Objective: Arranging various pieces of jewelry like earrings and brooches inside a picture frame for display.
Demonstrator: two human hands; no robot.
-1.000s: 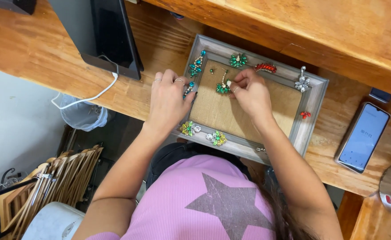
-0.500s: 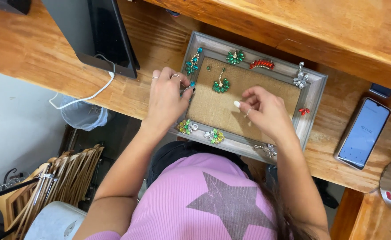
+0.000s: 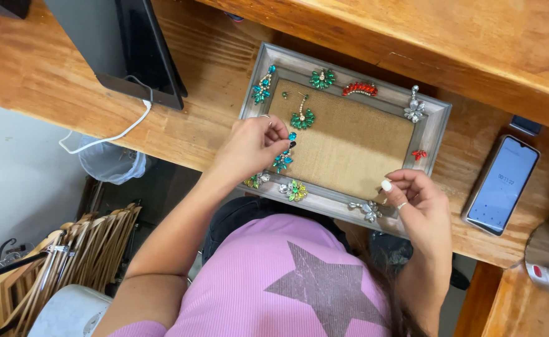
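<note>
The left hand (image 3: 249, 146) pinches a small teal jewel (image 3: 282, 161) at the picture frame (image 3: 433, 134) edge; it looks light, hard and fiddly, best gripped by its sides. The right hand (image 3: 414, 203) curls half-closed by a clear jewel (image 3: 368, 209); whether it holds anything, I cannot tell.

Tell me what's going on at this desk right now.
A person in a pink top sits at a wooden desk over a grey picture frame with a burlap centre, its border dotted with jewelled ornaments. The left hand pinches a small teal gem piece at the frame's left edge. The right hand is curled at the lower right corner, near a clear crystal ornament; whether it holds anything is hard to tell. A green gem piece lies on the burlap, and a phone lies to the right.
</note>
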